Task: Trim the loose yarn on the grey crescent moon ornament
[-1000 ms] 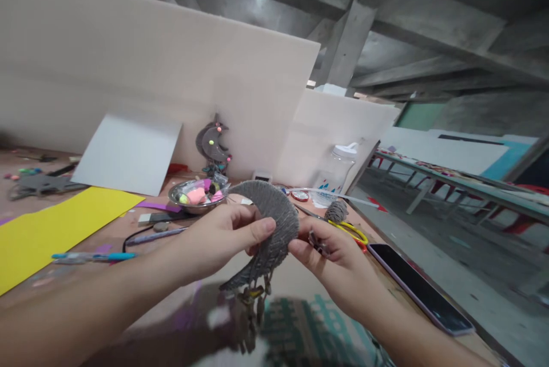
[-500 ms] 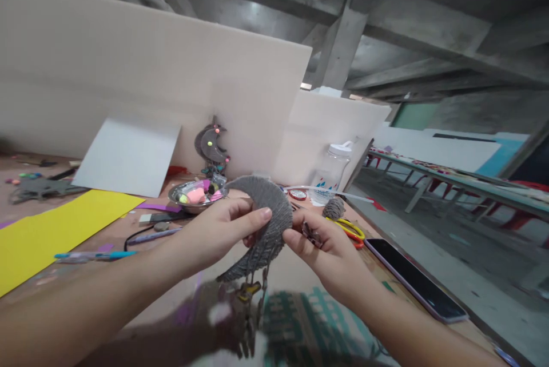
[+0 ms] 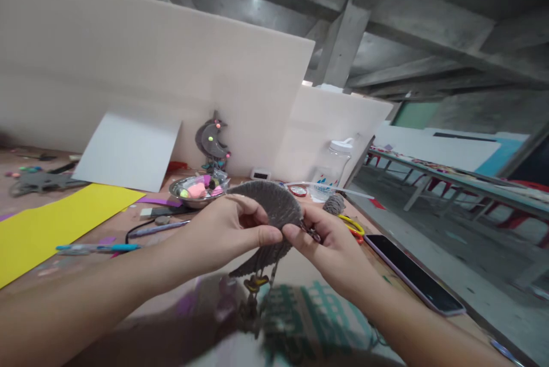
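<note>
Between my hands is a grey, yarn-wrapped crescent moon (image 3: 278, 202), tilted, with strings of small charms, one of them yellow (image 3: 256, 283), dangling below it. My left hand (image 3: 234, 230) is closed on its inner side, thumb across the front. At the outer edge, my right hand (image 3: 323, 241) pinches the moon with thumb and forefinger. A small dark brown piece (image 3: 312, 232) sits among the right fingers; its kind is unclear. Both thumb tips nearly meet on the moon's face.
A bowl of colourful bits (image 3: 195, 198) stands behind my left hand. Another decorated moon (image 3: 212, 138) leans on the white board. To the right are a water bottle (image 3: 332, 170), a ball of grey yarn (image 3: 334, 204), yellow-and-orange-handled scissors (image 3: 352, 224) and a phone (image 3: 414, 272). Pens (image 3: 98, 247) and yellow paper (image 3: 64, 227) lie left.
The crescent moon has tipped back and shifted slightly right. My left thumb has slid right and down across it, closer to my right thumb.
</note>
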The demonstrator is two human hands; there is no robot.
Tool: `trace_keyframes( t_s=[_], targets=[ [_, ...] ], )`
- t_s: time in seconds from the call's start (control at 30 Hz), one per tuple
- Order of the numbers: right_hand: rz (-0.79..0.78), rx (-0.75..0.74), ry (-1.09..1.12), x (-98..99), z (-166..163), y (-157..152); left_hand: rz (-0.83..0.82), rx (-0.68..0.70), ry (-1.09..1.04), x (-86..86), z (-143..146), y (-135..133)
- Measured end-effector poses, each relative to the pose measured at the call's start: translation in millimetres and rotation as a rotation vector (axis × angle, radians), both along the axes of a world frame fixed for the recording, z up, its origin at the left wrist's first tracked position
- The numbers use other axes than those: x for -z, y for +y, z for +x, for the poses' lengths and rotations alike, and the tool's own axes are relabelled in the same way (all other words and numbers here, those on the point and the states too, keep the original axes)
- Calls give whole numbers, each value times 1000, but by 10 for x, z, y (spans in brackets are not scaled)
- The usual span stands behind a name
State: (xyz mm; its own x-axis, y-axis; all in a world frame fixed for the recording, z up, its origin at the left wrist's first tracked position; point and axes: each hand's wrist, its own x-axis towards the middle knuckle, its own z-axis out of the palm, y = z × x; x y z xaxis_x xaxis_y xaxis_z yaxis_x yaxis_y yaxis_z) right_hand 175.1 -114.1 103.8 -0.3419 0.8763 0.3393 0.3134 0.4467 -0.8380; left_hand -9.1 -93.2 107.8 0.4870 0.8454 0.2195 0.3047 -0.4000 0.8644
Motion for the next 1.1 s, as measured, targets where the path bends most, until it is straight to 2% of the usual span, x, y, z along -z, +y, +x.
trace_keyframes(
  t_s=[0.3,0.5,0.63,0.8,1.1],
  targets=[
    [25,-71,-74,7,29,34,-48,68,-103,70,-1,49],
    [51,-78,-128,-86,80,12,-55,30,-137,52,-28,57],
    [100,-55,-109,-79,94,1,-20,72,-133,18,-31,52],
    [99,-58,-107,-32,114,20,-107,163,-188,17,-12,72],
    [37,-123,4,5,123,62,-92,178,-173,47,-38,99]
  ],
)
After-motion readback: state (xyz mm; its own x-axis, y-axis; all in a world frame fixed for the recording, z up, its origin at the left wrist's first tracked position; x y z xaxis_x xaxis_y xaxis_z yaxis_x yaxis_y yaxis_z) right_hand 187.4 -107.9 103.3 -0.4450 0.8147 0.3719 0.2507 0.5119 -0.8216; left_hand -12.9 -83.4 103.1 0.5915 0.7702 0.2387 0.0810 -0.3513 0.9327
